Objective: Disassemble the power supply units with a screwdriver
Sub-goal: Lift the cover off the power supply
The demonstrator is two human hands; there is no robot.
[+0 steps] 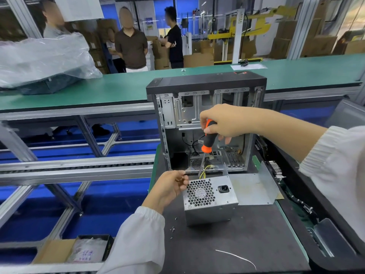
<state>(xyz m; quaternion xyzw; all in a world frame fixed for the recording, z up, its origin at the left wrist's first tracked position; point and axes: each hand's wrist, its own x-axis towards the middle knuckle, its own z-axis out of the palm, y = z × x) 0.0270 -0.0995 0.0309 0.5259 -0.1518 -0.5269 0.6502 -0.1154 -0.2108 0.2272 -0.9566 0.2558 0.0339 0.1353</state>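
A silver power supply unit [210, 200] stands on the dark mat [237, 244], fan grille and power socket facing up. Behind it stands an open computer case [205, 123] with yellow wires trailing out toward the unit. My right hand [223, 121] grips the orange-and-black handle of a screwdriver [207, 139], whose shaft points down at the unit's far top edge. My left hand [169, 186] rests against the unit's left upper corner, fingers curled and pinching something small that I cannot make out.
A bent metal panel [254, 188] lies right of the unit. Small screws [172, 229] and a white wire [237, 257] lie on the mat. A green conveyor [118, 89] carries a plastic-wrapped item [43, 62]. People stand beyond it. A cardboard box [75, 250] sits lower left.
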